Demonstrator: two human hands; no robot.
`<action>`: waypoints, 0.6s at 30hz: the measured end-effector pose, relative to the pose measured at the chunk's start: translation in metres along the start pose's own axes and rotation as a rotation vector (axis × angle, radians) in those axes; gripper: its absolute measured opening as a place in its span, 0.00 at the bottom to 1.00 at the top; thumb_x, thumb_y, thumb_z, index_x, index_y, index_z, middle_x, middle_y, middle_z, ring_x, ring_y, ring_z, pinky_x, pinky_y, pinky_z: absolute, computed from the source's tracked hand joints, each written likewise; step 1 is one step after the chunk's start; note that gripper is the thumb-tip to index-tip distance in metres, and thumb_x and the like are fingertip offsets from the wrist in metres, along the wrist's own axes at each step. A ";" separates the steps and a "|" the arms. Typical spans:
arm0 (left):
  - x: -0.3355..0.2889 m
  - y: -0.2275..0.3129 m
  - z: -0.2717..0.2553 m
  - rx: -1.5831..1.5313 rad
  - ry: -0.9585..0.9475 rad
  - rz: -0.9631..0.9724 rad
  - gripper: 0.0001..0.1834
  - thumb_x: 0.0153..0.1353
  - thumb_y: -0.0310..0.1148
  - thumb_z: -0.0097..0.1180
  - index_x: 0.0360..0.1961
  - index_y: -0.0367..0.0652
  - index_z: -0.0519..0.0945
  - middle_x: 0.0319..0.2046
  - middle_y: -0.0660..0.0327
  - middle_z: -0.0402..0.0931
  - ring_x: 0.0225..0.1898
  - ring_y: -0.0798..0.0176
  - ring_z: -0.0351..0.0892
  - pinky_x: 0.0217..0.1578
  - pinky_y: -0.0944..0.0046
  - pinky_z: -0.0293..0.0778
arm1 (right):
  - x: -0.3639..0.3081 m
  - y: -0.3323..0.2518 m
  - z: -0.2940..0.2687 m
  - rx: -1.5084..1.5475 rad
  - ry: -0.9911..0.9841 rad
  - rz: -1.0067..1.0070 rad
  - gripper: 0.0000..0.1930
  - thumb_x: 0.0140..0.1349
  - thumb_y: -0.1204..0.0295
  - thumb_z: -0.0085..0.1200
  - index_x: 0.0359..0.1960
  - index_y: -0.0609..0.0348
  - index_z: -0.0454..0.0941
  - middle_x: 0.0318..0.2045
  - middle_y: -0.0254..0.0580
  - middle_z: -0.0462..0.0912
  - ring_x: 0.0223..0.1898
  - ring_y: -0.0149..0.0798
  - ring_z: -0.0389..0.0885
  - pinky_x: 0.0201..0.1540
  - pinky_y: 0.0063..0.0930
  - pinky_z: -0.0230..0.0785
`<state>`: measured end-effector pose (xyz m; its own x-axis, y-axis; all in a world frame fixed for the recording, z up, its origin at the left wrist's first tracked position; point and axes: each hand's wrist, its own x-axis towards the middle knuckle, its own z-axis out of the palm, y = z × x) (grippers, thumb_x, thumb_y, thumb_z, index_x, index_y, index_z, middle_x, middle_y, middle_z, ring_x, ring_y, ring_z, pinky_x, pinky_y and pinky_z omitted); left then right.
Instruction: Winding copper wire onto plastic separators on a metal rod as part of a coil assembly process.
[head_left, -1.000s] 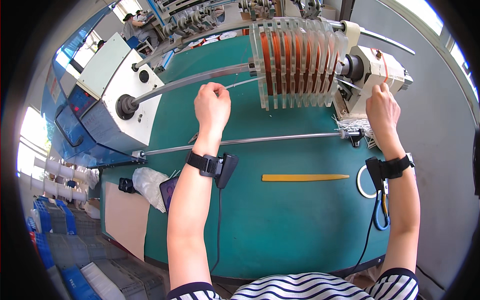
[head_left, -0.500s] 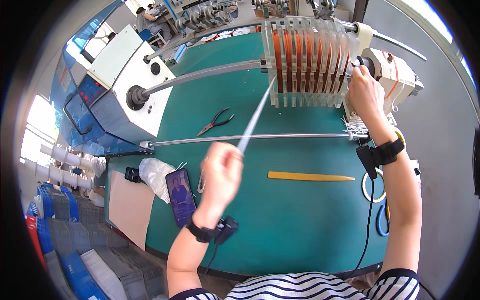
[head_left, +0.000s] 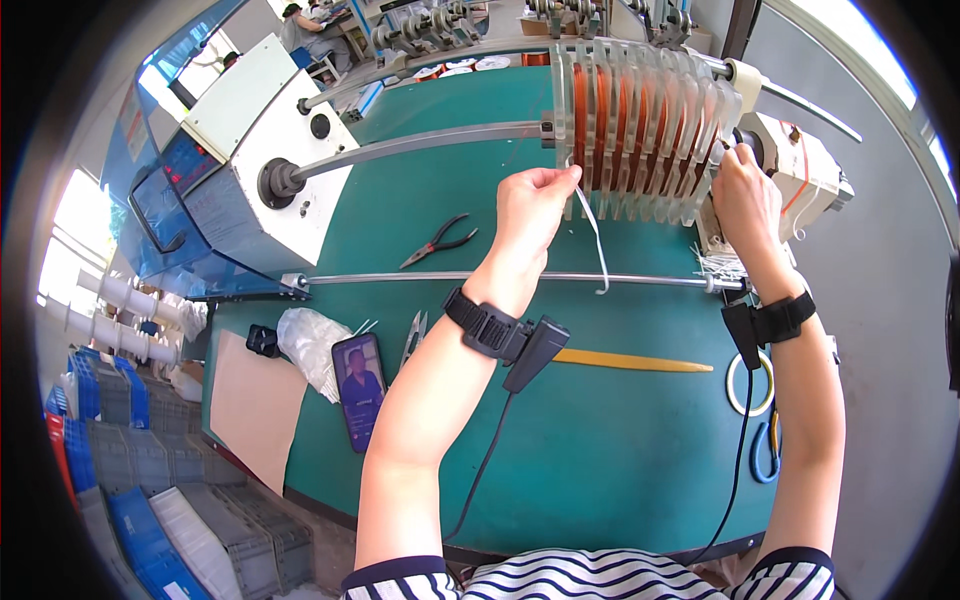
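A row of clear plates with orange-brown copper wire coils [head_left: 628,130] sits on the winding machine's shaft, at the far right of the table. At its left end, my left hand [head_left: 530,215] pinches a thin white strip [head_left: 598,235], whose loose length hangs down toward the lower rod. My right hand [head_left: 748,200] is closed at the right end of the coils, by the shaft. What its fingers hold, if anything, is hidden. Both wrists wear black straps with cabled boxes.
A metal rod [head_left: 450,278] crosses the green table. Around it lie pliers [head_left: 438,242], a yellow flat stick [head_left: 640,362], a phone [head_left: 360,385], tweezers [head_left: 413,338], a tape ring [head_left: 748,385], blue-handled scissors [head_left: 766,455] and white tubes [head_left: 722,265]. The white machine housing [head_left: 260,150] stands left.
My left hand has moved up and right to the left end of the coils. The white strip, stretched taut before, now hangs loose from it. My right hand stays by the right end.
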<state>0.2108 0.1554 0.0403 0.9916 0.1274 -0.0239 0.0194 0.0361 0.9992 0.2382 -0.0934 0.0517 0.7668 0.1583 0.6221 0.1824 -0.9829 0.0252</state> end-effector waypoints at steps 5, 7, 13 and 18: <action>0.013 -0.001 -0.004 0.117 0.040 0.090 0.09 0.54 0.33 0.62 0.30 0.38 0.81 0.23 0.68 0.75 0.22 0.75 0.67 0.21 0.75 0.62 | 0.001 0.000 -0.004 0.018 0.004 0.011 0.05 0.53 0.77 0.52 0.30 0.62 0.71 0.35 0.47 0.74 0.35 0.50 0.79 0.35 0.41 0.72; 0.016 0.003 -0.011 0.422 0.099 0.303 0.06 0.53 0.28 0.60 0.29 0.36 0.81 0.24 0.61 0.79 0.25 0.68 0.75 0.26 0.69 0.69 | 0.000 0.000 -0.003 0.034 -0.001 0.013 0.05 0.53 0.77 0.52 0.31 0.62 0.71 0.35 0.47 0.74 0.34 0.51 0.79 0.35 0.41 0.72; 0.030 0.010 -0.012 0.773 0.139 0.564 0.05 0.55 0.23 0.53 0.32 0.36 0.80 0.26 0.53 0.79 0.30 0.63 0.81 0.31 0.65 0.74 | 0.002 0.003 0.000 0.033 0.025 0.013 0.05 0.53 0.76 0.51 0.31 0.63 0.71 0.34 0.48 0.75 0.32 0.52 0.80 0.33 0.41 0.72; 0.027 0.002 -0.014 0.483 0.062 0.380 0.06 0.56 0.22 0.52 0.35 0.36 0.78 0.26 0.57 0.79 0.29 0.67 0.80 0.29 0.68 0.75 | 0.000 0.001 0.000 0.037 0.003 0.033 0.05 0.58 0.73 0.48 0.30 0.62 0.68 0.34 0.48 0.73 0.32 0.55 0.77 0.33 0.46 0.69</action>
<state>0.2355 0.1729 0.0409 0.9315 0.1016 0.3493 -0.2633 -0.4741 0.8402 0.2388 -0.0945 0.0514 0.7707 0.1255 0.6247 0.1797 -0.9834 -0.0241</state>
